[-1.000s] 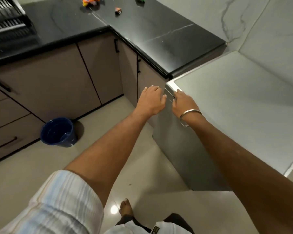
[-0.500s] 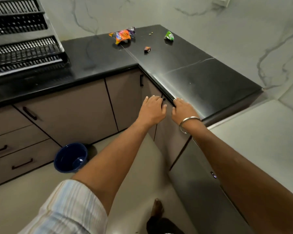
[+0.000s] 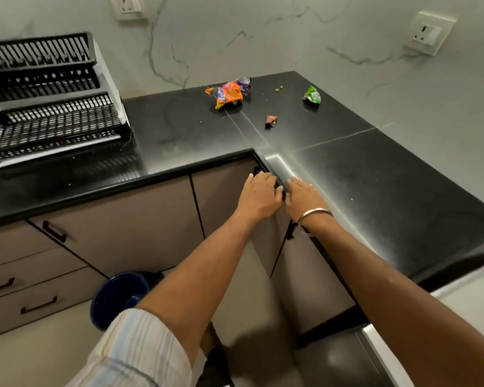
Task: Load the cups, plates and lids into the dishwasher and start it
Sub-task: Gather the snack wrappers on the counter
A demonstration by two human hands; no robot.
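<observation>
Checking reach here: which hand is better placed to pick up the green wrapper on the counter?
Probably the right hand: it lies at the black countertop edge, on the same side as the green wrapper. The left hand sits beside it, farther left, before the cabinet front.

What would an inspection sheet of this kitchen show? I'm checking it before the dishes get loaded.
Surface: black counter, L-shaped, glossy, a few crumbs.
Job's things: no cups, plates or lids seen; dishwasher corner at lower right.
Clutter: orange wrapper, green wrapper, small wrapper.
Hands: left hand and right hand reach side by side to the counter edge, holding nothing; bangle on right wrist.
Cables: nothing seen.
Surroundings: empty black dish rack, blue bucket on floor, two wall sockets, cabinets.
</observation>
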